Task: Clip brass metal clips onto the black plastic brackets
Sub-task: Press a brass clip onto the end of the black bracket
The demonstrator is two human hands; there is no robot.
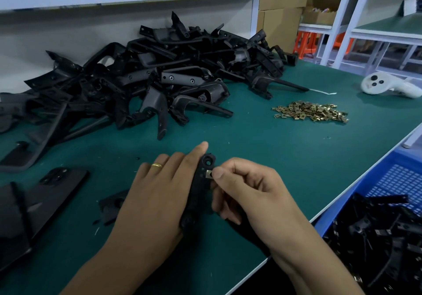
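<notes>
A black plastic bracket (199, 185) stands on edge near the front of the green table, and my left hand (157, 189) holds it, fingers wrapped over its far side. My right hand (249, 189) pinches a small metal clip (209, 174) against the bracket's right edge, just below its round eyelet. The clip sits partly on the bracket and my thumb covers its right side. A loose heap of brass clips (311, 111) lies to the right of the middle. A big pile of black brackets (146, 77) fills the back left.
A blue basket (397, 180) at the right edge holds brackets with clips on them. A white handheld controller (388, 85) lies at the far right. A dark phone (45, 194) and other black parts lie at the left. The table edge (319, 217) runs diagonally near my right wrist.
</notes>
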